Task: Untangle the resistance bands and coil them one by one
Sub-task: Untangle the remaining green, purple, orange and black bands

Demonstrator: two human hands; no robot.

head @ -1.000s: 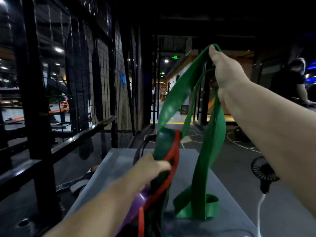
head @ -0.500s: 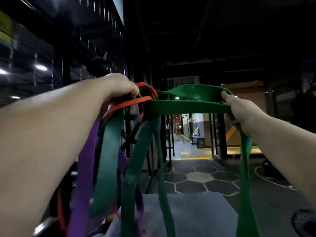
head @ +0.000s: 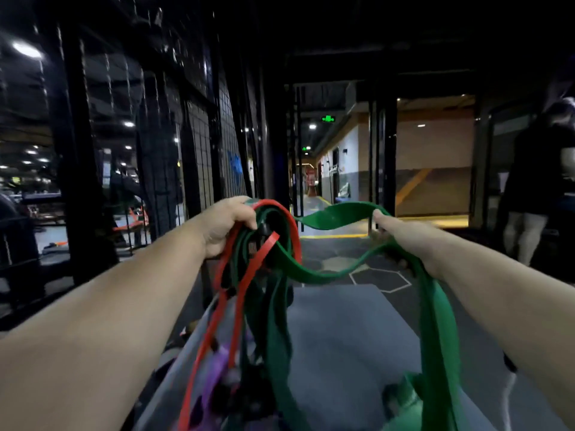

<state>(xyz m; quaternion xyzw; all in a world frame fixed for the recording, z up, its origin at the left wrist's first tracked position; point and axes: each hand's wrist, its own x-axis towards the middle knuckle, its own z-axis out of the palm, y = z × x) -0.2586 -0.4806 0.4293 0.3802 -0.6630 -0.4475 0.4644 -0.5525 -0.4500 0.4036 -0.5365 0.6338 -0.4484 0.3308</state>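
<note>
The green band (head: 339, 214) sags between my hands above the grey table (head: 342, 337). My left hand (head: 228, 222) is clenched round the tangle (head: 267, 244) of green, red band (head: 245, 275) and purple band (head: 217, 368). My right hand (head: 398, 234) grips the green band, fingers mostly hidden. The hanging ends blur and run off the bottom edge. Half a second ago the green band was taut and higher. A wire fence (head: 199, 150) stands left, a person (head: 535, 181) right.

One wide green rubber resistance band (head: 339, 213) is showing plain bright green. One thin red rubber band (head: 255, 265) is running solid red. One purple rubber band (head: 217, 370) is showing violet (blurred). The flat grey tabletop (head: 342, 331) is showing plain grey. The dark floor tiles (head: 378, 279) are carrying pale-outlined hexagons.
</note>
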